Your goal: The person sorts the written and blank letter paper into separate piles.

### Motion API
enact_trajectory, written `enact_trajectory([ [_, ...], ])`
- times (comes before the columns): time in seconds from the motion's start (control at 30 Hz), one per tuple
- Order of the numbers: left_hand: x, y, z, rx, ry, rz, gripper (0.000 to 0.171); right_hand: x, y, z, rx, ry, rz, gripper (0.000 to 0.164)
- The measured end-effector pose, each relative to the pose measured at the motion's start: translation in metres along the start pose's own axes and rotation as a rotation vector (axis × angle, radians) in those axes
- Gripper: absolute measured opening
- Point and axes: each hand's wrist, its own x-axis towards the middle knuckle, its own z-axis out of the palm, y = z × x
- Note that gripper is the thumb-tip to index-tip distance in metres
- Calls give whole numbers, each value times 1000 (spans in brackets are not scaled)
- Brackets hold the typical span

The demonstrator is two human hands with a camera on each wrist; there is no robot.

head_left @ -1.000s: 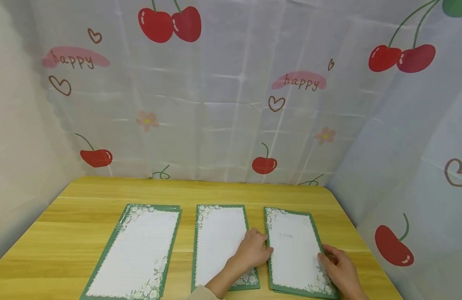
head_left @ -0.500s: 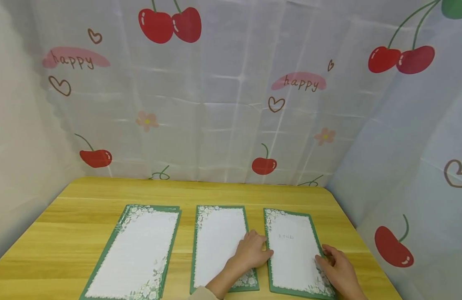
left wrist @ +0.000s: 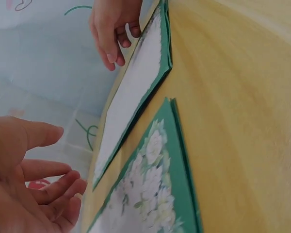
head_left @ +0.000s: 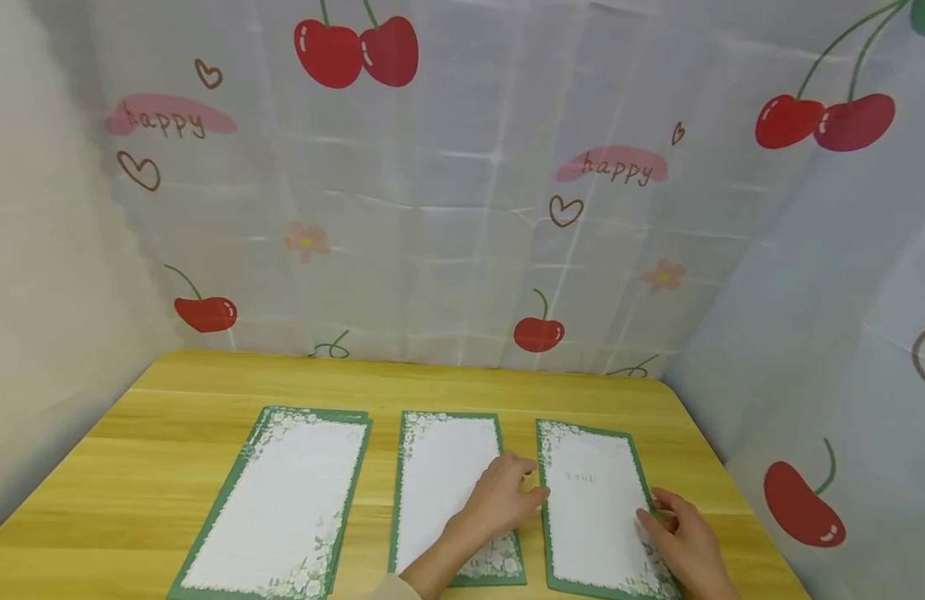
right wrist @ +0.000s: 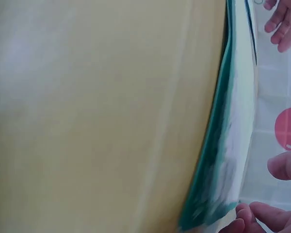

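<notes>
A stack of green-bordered, flower-printed stationery paper (head_left: 597, 517) lies at the right of the table, with faint handwriting on its top sheet. My left hand (head_left: 502, 493) hovers by its left edge, thumb and fingers spread, its forearm crossing above the middle paper stack (head_left: 440, 475). At the right stack's right edge is my right hand (head_left: 686, 540), thumb over the border and fingers loosely bent outside it. In the left wrist view, the left hand (left wrist: 24, 179) holds nothing. The right wrist view shows the right thumb (right wrist: 287, 166) apart from the fingers (right wrist: 266, 218), which are close to the paper's edge.
A third stack of the same paper (head_left: 275, 508) lies at the left, its sheets slightly offset at the top. All three are on a yellow wood-grain table (head_left: 447, 383). A white cherry-print curtain (head_left: 432, 208) hangs behind the table and along its right side.
The right stack's sheets, slightly offset at the bottom before, now line up more evenly. The left hand's fingers have spread and come slightly off the left edge. The head view has shifted a little.
</notes>
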Motion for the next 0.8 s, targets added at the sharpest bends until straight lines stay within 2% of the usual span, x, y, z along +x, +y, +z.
enact_trajectory([
  [0.13, -3, 3, -10, 6, 2, -13, 45, 0, -10, 6, -17, 15, -26, 57],
  [0.33, -9, -3, -22, 61, 32, -13, 44, 0, -25, 17, -39, 20, -123, 49],
  [0.53, -21, -16, -31, 96, 55, -50, 44, -3, -44, 31, -1, -11, -220, 39],
  [0.8, -36, -37, -54, 150, 144, -79, 43, -6, -69, 49, 34, -32, -395, 27],
])
